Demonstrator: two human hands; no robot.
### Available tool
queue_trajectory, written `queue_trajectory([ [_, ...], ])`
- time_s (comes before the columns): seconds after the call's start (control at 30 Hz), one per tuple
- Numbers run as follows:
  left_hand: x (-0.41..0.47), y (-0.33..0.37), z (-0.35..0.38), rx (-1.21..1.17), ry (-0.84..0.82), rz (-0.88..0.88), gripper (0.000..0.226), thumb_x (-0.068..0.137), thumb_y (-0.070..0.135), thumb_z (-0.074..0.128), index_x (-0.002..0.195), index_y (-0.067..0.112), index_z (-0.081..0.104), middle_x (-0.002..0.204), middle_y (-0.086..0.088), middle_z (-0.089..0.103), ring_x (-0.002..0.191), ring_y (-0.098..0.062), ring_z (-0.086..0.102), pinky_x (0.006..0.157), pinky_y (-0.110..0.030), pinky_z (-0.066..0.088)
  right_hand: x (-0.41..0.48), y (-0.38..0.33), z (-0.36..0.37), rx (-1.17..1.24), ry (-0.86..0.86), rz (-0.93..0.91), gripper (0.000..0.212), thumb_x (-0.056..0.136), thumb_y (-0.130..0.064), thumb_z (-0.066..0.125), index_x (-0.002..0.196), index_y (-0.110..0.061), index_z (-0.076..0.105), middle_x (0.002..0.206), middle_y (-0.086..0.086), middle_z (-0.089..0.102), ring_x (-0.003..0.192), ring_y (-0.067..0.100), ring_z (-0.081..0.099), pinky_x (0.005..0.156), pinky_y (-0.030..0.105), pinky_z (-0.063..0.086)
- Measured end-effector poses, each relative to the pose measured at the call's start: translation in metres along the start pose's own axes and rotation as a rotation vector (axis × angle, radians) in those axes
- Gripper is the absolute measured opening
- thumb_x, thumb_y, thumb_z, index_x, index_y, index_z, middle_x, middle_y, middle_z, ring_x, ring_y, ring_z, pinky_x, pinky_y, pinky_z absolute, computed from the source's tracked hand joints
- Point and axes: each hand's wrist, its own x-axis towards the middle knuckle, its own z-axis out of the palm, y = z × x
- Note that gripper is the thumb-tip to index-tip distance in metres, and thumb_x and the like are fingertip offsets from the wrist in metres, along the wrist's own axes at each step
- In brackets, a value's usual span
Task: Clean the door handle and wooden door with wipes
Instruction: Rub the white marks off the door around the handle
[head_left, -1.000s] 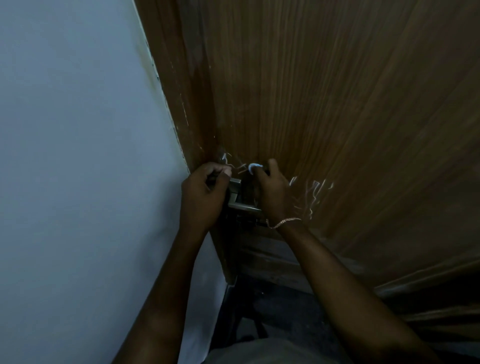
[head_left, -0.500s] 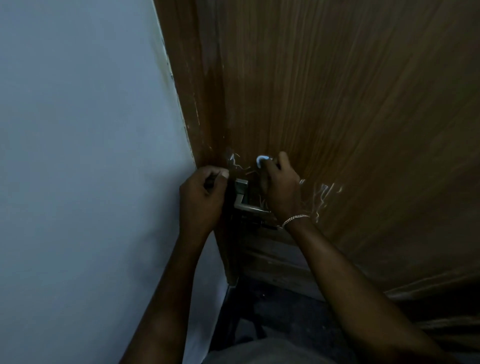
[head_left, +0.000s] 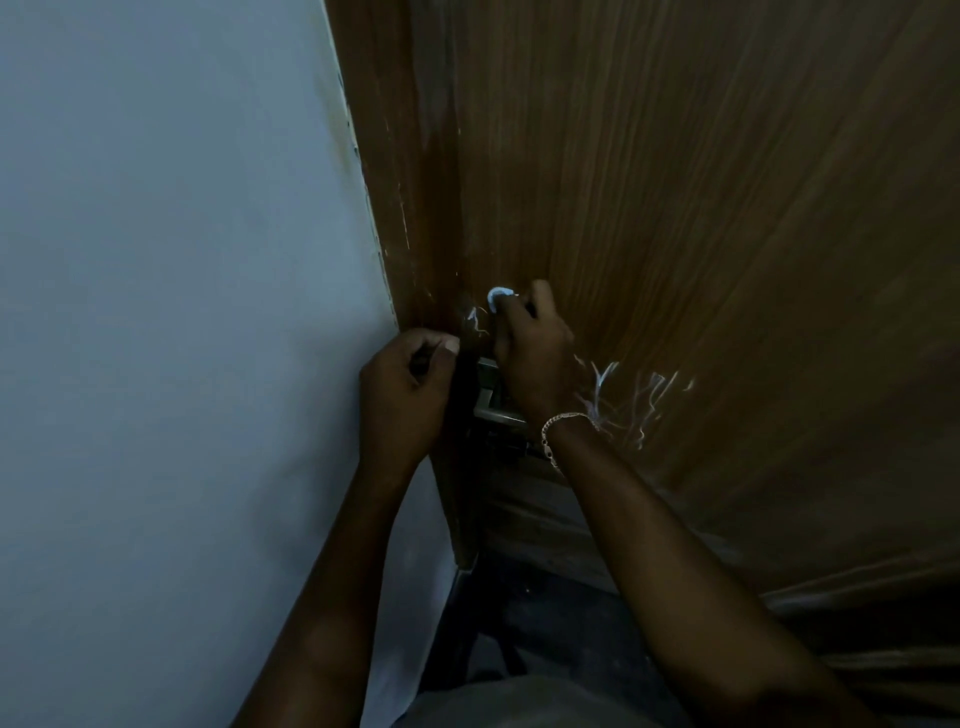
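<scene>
— Two hands are seen at the edge of the wooden door (head_left: 675, 182). How is each one held?

— The right hand (head_left: 532, 358) is curled over the metal door handle (head_left: 491, 400), and a small pale wad, taken to be the wipe (head_left: 500, 297), is pinched at its fingertips and pressed against the wood just above the handle. A thin bracelet (head_left: 558, 423) is worn at that wrist.

— And the left hand (head_left: 402, 400)?

— It is closed into a loose fist just beside the door edge, to the left of the handle, thumb laid over the curled fingers. Something dark is glimpsed inside the fist, but what it is cannot be told, nor whether anything is truly gripped.

— Where exactly is the handle found?

— Low on the door, close to the frame (head_left: 410, 208), between the two hands. Only a short grey piece of the lever and its plate is shown; the rest is covered by the right hand and wrist.

— Is anything marked on the wood?

— Whitish scribbles (head_left: 631, 400) are spread across the panel to the right of the right wrist, and a smaller pale squiggle is seen between the wipe and the left thumb. Pale scratches are also noted along the frame.

— What lies around the door?

— A plain light wall (head_left: 171, 312) is set to the left, meeting the frame. A dark floor (head_left: 545, 613) is made out below, between the forearms, though it is too dim for detail.
</scene>
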Motion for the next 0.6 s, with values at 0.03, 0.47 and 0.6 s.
queue_trajectory([
  [0.03,0.001,0.001,0.000,-0.005,0.000,-0.003,0.018,0.099,0.023,0.062,0.104,0.013,0.076,0.096,0.005,0.075,0.089,0.005,0.067,0.076,-0.002,0.046,0.001,-0.004,0.007,0.006,-0.012,-0.021,0.029,0.088,-0.011,0.070,0.115,-0.011,0.061,0.107,0.005,0.054,0.080,0.009,0.054,0.062,0.014,0.042],
  [0.47,0.000,-0.002,0.004,-0.024,-0.008,0.008,0.016,0.098,0.024,0.063,0.102,0.016,0.076,0.091,0.012,0.074,0.087,0.005,0.068,0.073,-0.002,0.046,-0.005,-0.003,0.030,0.018,-0.047,-0.057,0.033,0.087,-0.009,0.069,0.118,-0.011,0.058,0.118,0.010,0.055,0.087,0.017,0.062,0.069,0.022,0.054],
  [0.6,-0.001,-0.001,0.005,-0.030,-0.022,0.006,0.018,0.099,0.026,0.061,0.104,0.017,0.076,0.093,0.011,0.074,0.088,0.004,0.068,0.074,-0.002,0.047,-0.030,0.011,0.024,-0.051,-0.207,-0.040,0.033,0.093,-0.009,0.065,0.125,-0.009,0.061,0.129,0.016,0.056,0.100,0.025,0.065,0.082,0.034,0.058],
])
